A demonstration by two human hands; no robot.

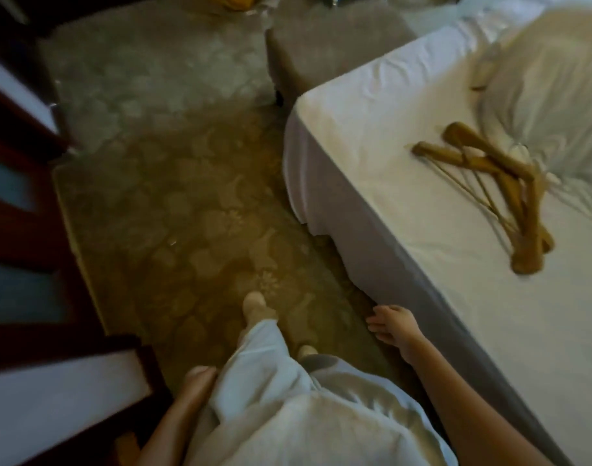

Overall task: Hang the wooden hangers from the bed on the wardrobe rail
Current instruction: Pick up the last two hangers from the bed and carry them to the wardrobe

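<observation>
We see a pile of wooden hangers (499,193) lying crossed on the white bed (405,169), near the rumpled duvet (550,95). Our right hand (393,327) hangs beside the bed edge, fingers loosely spread, holding nothing. Our left hand (195,381) rests by our pale trousers (271,381); we cannot tell its grip. Patterned carpet (187,203) lies below.

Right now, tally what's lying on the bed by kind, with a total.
Wooden hangers in the crossed pile: at least 2, exact count unclear
Wooden hanger lying apart by the duvet: 1
Duvet: 1
Total: at least 4
</observation>
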